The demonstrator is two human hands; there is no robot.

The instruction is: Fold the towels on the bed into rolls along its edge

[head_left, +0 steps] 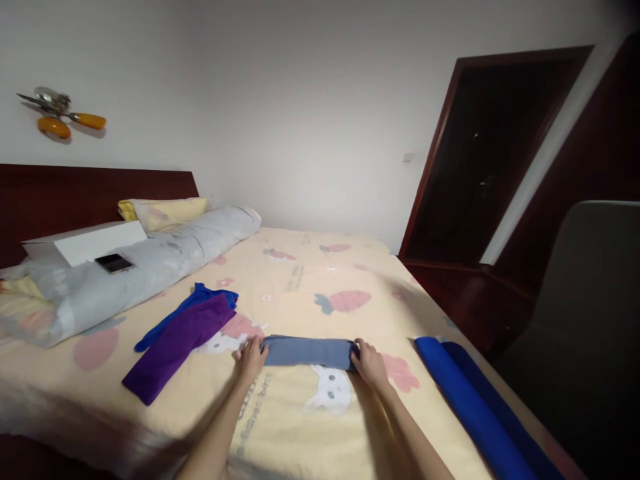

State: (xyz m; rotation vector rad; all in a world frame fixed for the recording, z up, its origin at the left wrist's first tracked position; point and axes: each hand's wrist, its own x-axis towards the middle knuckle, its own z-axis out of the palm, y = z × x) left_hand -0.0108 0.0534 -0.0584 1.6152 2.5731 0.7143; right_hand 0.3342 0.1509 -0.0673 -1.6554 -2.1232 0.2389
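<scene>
A grey-blue folded cloth (310, 352) lies as a long flat strip on the patterned bed sheet (285, 427). My left hand (253, 360) grips its left end, the fingers curled over the edge. At the opposite end, my right hand (369, 363) holds the cloth between thumb and fingers. To the left of my hands rests a purple folded cloth (183, 343), partly covering a bright blue cloth (200, 293). Two long blue folded or rolled cloths, one bright (463, 393) and one darker (500, 393), lie along the right edge of the bed.
A long grey-white bolster (170, 257) stretches before the dark headboard (100, 190). On it are a white box (95, 241) and a dark phone-like object (115, 263). A yellow pillow (170, 212) sits behind. A grey chair back (595, 300) stands to the right, near a dark door (475, 173).
</scene>
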